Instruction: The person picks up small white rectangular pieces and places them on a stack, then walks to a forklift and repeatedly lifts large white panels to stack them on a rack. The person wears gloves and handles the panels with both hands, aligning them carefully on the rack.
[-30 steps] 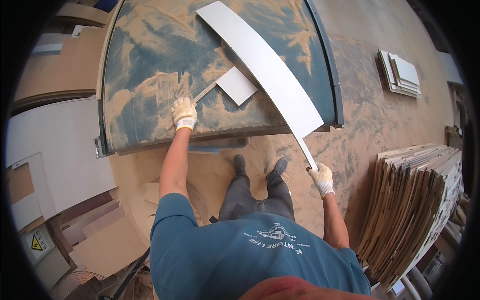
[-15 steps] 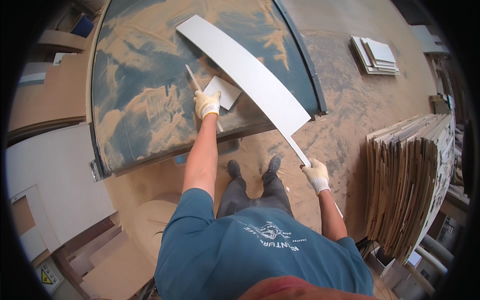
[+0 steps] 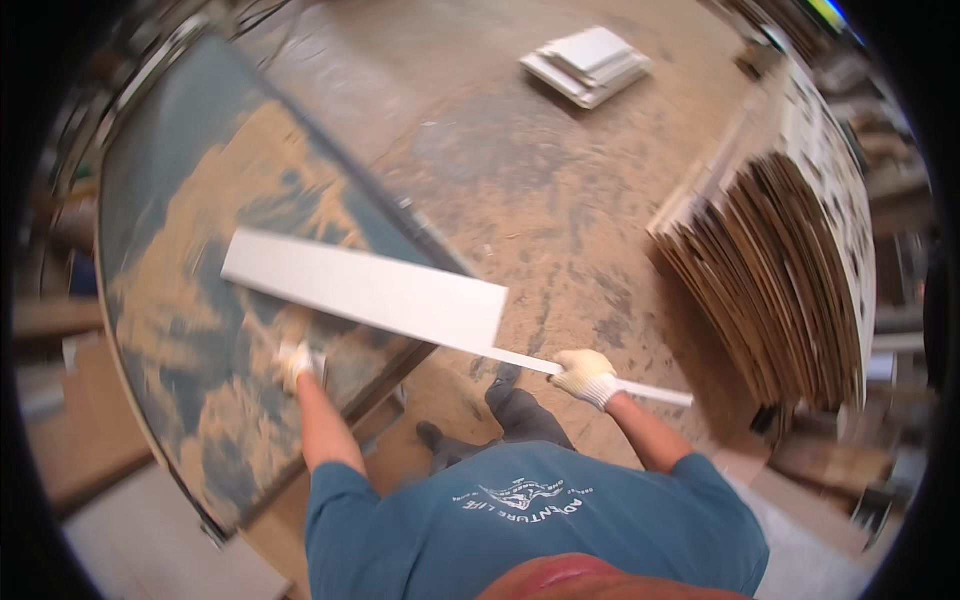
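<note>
A long white board [image 3: 370,288] lies slantwise over the table, its right end sticking out past the edge. From that end a narrow white strip [image 3: 655,392] runs on to the right; whether it is one piece with the board I cannot tell. My right hand [image 3: 585,378], in a knitted cream glove, is closed around this strip, beyond the table. Over the tabletop, my gloved left hand [image 3: 297,367] is blurred but appears closed on a thin pale stick of board [image 3: 262,332]. A small white offcut [image 3: 319,362] shows beside it, partly hidden.
Sawdust covers much of the dark table [image 3: 190,330], whose raised rail [image 3: 345,160] runs along the far right side. On the dusty floor lie a small pile of white panels [image 3: 588,62] and, to the right, a tall stack of boards [image 3: 765,270] standing on edge.
The view has swung to the right. My right hand has moved farther along the strip, which now shows on both sides of it. My left hand stays over the table near the offcut.
</note>
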A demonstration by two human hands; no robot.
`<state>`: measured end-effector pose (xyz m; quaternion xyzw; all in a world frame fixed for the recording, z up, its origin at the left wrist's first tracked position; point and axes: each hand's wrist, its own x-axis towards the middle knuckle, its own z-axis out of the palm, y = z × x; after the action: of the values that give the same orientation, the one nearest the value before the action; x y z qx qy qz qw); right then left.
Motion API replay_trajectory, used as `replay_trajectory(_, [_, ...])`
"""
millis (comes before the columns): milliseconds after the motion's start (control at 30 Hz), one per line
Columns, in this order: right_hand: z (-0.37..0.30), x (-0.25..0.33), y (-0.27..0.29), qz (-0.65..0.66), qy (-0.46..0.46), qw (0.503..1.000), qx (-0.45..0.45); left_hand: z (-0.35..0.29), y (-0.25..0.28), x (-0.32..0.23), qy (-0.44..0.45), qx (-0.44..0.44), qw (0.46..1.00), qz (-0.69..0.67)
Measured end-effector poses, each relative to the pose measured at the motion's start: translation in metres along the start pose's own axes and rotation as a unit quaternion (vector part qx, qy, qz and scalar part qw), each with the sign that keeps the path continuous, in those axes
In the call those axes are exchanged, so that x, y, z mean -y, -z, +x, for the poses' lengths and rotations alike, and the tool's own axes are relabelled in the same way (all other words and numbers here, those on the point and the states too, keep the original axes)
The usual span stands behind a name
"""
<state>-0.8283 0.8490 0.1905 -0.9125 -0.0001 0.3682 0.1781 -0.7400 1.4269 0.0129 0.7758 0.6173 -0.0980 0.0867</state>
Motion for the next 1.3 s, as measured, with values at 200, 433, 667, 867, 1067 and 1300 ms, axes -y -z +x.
replay_trajectory(200, [0.005,-0.053,0.119,-0.032,0.066,0.997,0.016,-0.139,-0.026,-0.044,-0.027,0.451,0.432,-0.781])
replay_trajectory(433, [-0.001,-0.124,0.204,-0.005,0.113,0.994,0.009,-0.299,0.013,-0.16,-0.45,-0.225,0.859,-0.098])
replay_trajectory(667, [0.039,-0.236,0.261,0.058,0.039,0.99,-0.124,-0.403,0.019,-0.419,-0.596,-0.224,0.712,-0.295])
replay_trajectory(867, [0.047,-0.312,0.354,0.188,-0.093,0.912,-0.352,-0.631,0.082,-0.72,-0.338,0.761,0.098,-0.545])
replay_trajectory(1067, [0.029,-0.397,0.475,0.284,-0.244,0.752,-0.543,-0.857,0.095,-0.875,-0.335,0.862,-0.008,-0.381])
replay_trajectory(1300, [0.078,-0.604,0.627,0.154,-0.408,0.683,-0.586,-0.894,-0.019,-0.953,-0.254,0.887,0.13,-0.363])
